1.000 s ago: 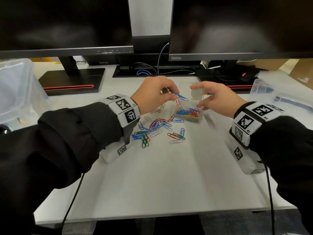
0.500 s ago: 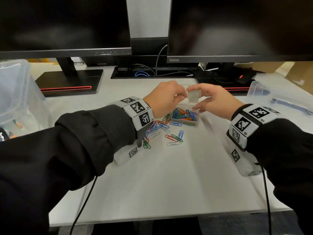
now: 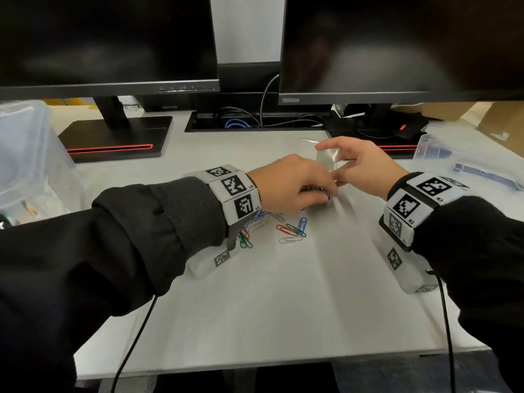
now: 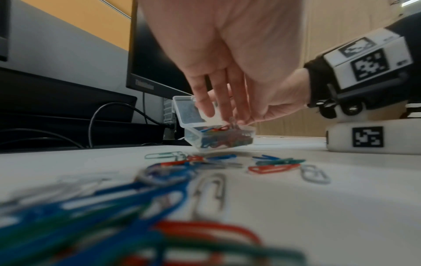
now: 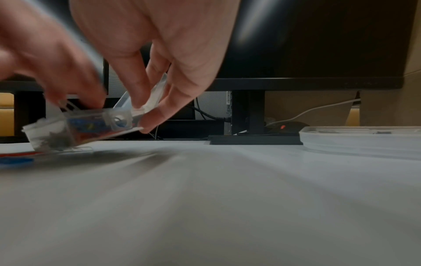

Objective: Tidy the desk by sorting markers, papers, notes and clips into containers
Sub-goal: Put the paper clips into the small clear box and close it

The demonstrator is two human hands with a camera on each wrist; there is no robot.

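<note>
On the white desk (image 3: 255, 302), in front of two dark monitors (image 3: 397, 43), a small clear clip box (image 4: 218, 137) sat with its hinged lid (image 4: 189, 111) standing open, tipped so that one edge was lifted off the surface. It was already crowded with coloured paper clips.

The left hand (image 3: 286, 185) was bunched over the box, fingers (image 4: 224, 100) pointing down into the opening and pinching a few clips at the rim. The right hand (image 3: 360, 165) was at 3 o'clock of the left, almost touching it, its fingertips (image 5: 136, 100) gripping the box at the hinge end and the raised lid.

At 6 o'clock of the box lay the loose paper clips (image 3: 292, 231), a scatter of red, green, blue and silver ones, some running under the left wrist. A large clear tub (image 3: 25, 154) stood at 9 o'clock, at the desk's edge, and a shallow clear tray (image 3: 465, 163) lay at 3 o'clock, well apart from the hands, with something dark in it that I could not make out.
</note>
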